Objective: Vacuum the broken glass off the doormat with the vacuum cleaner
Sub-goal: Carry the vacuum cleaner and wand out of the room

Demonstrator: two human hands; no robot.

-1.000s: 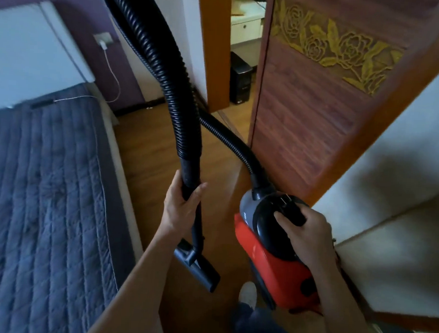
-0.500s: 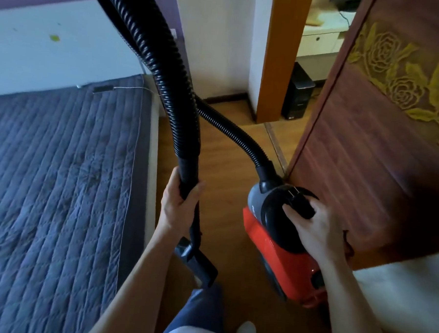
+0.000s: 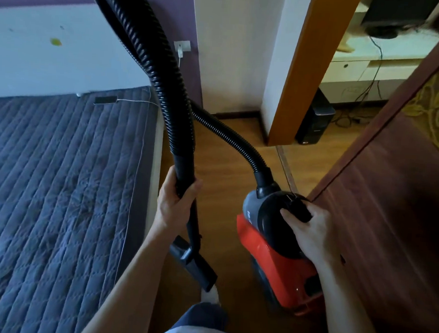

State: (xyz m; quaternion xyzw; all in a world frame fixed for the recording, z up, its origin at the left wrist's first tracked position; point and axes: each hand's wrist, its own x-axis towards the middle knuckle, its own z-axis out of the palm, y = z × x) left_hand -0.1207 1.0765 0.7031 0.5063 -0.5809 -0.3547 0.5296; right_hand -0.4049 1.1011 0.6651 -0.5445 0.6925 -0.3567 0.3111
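Note:
A red and black canister vacuum cleaner (image 3: 279, 266) hangs just above the wooden floor at the lower right. My right hand (image 3: 309, 232) grips the black carry handle on its top. A ribbed black hose (image 3: 153, 56) loops up from the canister, out of the top of the view, and comes down to a rigid tube. My left hand (image 3: 176, 202) is closed round that tube near its top. The flat black nozzle (image 3: 195, 264) hangs below my left hand, above the floor. No doormat or broken glass is in view.
A bed with a grey quilted cover (image 3: 54, 196) fills the left. A dark wooden door with carved flowers (image 3: 394, 201) stands open on the right. An orange door frame (image 3: 299, 76), a black computer tower (image 3: 315, 120) and a white desk (image 3: 366, 67) lie ahead. My white-socked foot (image 3: 210, 295) is below.
The view has swung left and forward towards the doorway. The door now sits further right, and the bed and headboard fill more of the left. Both hands keep their grips.

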